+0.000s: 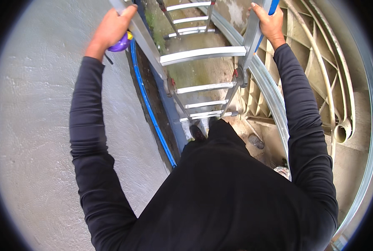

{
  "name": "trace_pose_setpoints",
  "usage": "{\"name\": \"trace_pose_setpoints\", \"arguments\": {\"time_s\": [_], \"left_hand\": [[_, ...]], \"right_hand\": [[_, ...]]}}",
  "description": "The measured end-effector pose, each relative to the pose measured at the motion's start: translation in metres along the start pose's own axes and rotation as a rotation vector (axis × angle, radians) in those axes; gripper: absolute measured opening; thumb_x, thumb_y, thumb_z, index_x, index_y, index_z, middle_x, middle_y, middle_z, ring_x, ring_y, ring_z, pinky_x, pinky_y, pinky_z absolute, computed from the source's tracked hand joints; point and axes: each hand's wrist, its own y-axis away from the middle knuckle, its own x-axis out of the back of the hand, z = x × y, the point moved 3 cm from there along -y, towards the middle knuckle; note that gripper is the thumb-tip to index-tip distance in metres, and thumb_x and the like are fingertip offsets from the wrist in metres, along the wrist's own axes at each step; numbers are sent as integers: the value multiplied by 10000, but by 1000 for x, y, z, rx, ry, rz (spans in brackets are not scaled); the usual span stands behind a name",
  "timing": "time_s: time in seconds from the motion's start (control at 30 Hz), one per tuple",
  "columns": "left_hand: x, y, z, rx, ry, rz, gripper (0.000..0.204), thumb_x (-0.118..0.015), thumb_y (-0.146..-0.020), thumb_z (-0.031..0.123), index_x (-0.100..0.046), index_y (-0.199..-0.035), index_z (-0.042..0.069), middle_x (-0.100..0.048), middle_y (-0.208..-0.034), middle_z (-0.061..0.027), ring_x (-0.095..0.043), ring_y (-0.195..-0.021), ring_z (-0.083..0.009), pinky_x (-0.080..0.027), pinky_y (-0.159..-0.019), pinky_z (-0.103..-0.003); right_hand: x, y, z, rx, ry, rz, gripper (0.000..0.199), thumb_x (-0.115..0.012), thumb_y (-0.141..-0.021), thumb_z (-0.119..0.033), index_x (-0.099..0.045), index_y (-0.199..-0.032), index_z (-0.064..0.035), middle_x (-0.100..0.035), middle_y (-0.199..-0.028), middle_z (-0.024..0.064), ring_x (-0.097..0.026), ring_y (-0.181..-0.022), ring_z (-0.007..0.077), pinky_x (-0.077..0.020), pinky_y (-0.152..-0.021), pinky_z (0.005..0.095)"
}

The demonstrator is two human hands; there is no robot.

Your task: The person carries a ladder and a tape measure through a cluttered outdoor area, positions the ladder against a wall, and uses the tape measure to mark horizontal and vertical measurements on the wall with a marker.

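A folding aluminium ladder [203,54] stands in front of me, its hinges marked with red tabs. My left hand [112,28] is closed on its left rail near the top. Against that palm hangs a rounded purple and yellow object [120,43] with a short black strap; its kind is unclear. Across from it, my right hand [271,26] wraps round the right rail, beside a blue strip [273,7]. My shoes [198,133] are down by the lowest rungs; whether they rest on a rung or the floor is hard to tell.
A grey plastered wall [40,125] rises close on my left, with a blue hose [146,98] along it. To the right lie long metal channels [268,83], cream lattice panels [303,58] and a pipe [342,131]. A grey object [256,141] lies on the floor.
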Motion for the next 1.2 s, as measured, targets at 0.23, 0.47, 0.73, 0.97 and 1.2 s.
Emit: {"name": "trace_pose_setpoints", "arguments": {"time_s": [0.23,0.47,0.73,0.97,1.2], "left_hand": [[-5,-28,24,-45,-87,81,589,-534,-938,485,-673,-1172,-38,-698,-1151,-310,-640,-1159,-472,-494,-1000,-463],[-13,-21,71,-173,-69,49,535,-534,-943,443,-649,-1090,-59,-679,-1077,-339,-638,-1081,-497,-506,-930,-488],[-21,-59,47,107,-8,20,568,-540,-988,467,-663,-1174,-55,-696,-1128,-315,-658,-1152,-439,-481,-1001,-451],[-25,-123,13,42,25,85,509,-539,-1002,438,-637,-1063,-57,-677,-935,-216,-653,-903,-297,-501,-842,-424],[-26,-102,32,20,61,64,492,-564,-969,407,-623,-1170,-38,-698,-1053,-299,-690,-1025,-420,-514,-912,-460]], "right_hand": [[-1,-38,42,-124,-6,64,376,-816,-839,-246,-688,-1082,11,-764,-908,87,-712,-828,160,-565,-822,331],[32,-47,54,-123,63,58,345,-777,-883,-265,-704,-1100,-7,-750,-934,81,-688,-839,151,-558,-777,340],[0,-77,77,-93,22,89,350,-797,-844,-235,-684,-1064,12,-749,-905,82,-690,-804,164,-558,-771,344],[-27,-128,118,-46,-1,83,367,-797,-826,-241,-683,-1068,10,-739,-880,110,-690,-793,180,-562,-767,360],[-14,-113,98,-31,-149,101,445,-785,-818,-194,-638,-1178,23,-721,-949,101,-678,-860,187,-556,-816,367]]}}
